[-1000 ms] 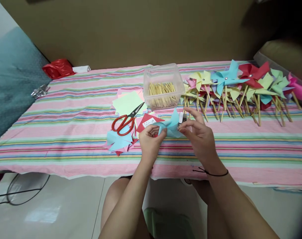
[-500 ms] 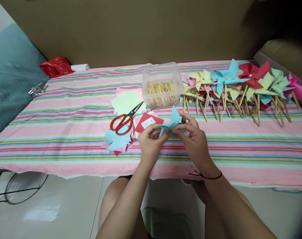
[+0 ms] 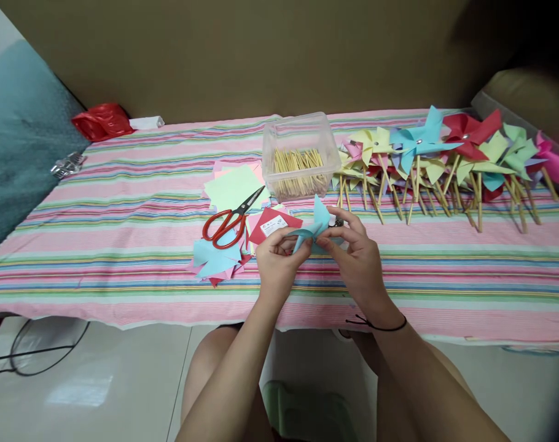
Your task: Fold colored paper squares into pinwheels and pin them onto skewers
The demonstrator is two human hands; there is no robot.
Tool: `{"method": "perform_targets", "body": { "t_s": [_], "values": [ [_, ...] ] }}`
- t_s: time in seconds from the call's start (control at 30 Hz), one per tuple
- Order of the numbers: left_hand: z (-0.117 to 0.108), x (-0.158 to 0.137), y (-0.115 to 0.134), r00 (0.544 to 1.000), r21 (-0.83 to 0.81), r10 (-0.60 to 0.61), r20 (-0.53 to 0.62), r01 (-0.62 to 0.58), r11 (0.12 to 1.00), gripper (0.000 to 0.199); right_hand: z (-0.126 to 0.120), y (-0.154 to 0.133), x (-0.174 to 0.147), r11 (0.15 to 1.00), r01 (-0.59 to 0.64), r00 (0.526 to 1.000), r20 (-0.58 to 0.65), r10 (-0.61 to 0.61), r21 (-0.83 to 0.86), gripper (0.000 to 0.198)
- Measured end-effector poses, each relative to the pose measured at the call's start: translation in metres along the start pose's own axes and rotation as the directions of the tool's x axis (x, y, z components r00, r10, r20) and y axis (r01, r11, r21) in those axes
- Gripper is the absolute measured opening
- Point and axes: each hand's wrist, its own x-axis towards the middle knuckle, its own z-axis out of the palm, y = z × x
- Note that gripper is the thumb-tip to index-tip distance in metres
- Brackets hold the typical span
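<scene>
A light blue paper pinwheel (image 3: 321,215), its blades folded inward, is held up between my hands over the striped cloth. My left hand (image 3: 279,261) pinches its left side with thumb and fingers. On the other side, my right hand (image 3: 355,248) grips the paper near the middle, thumb close to the left thumb. Small dark shiny things (image 3: 338,222) show behind my right fingers; I cannot make out what they are. Left of my hands, a red square packet with a white label (image 3: 273,225) lies on paper sheets, and red-handled scissors (image 3: 231,221) rest beside it.
A clear plastic box (image 3: 302,184) of short wooden sticks stands behind my hands. Finished pinwheels (image 3: 420,147) on sticks pile up at the right. Green paper sheets (image 3: 233,187) and cut blue paper (image 3: 215,256) lie left. A red plastic bag (image 3: 102,121) sits at the back left.
Almost nothing differs. Both hands keep hold of the blue paper, and its raised blade tip leans slightly further left; the whole view has shifted a little.
</scene>
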Motion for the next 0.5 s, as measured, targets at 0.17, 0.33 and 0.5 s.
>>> {"method": "perform_targets", "body": {
  "t_s": [0.17,0.33,0.5],
  "values": [
    [0.0001,-0.0002,-0.0001,1.000,0.023,-0.008,-0.006,0.008,1.000,0.014,0.0006,0.0033,0.0006,0.994,-0.063,0.997,0.040,0.060,0.092,0.010],
    [-0.0006,0.0003,0.0002,1.000,0.032,-0.003,0.012,0.003,0.999,0.014,-0.0001,0.0053,0.0011,0.993,-0.064,0.997,0.056,0.058,0.101,0.011],
    [-0.0003,0.0005,-0.0002,1.000,0.040,-0.003,0.008,0.002,0.999,0.015,-0.0006,0.0053,0.0019,0.992,-0.070,0.995,0.072,0.063,0.104,0.014]
  ]
}}
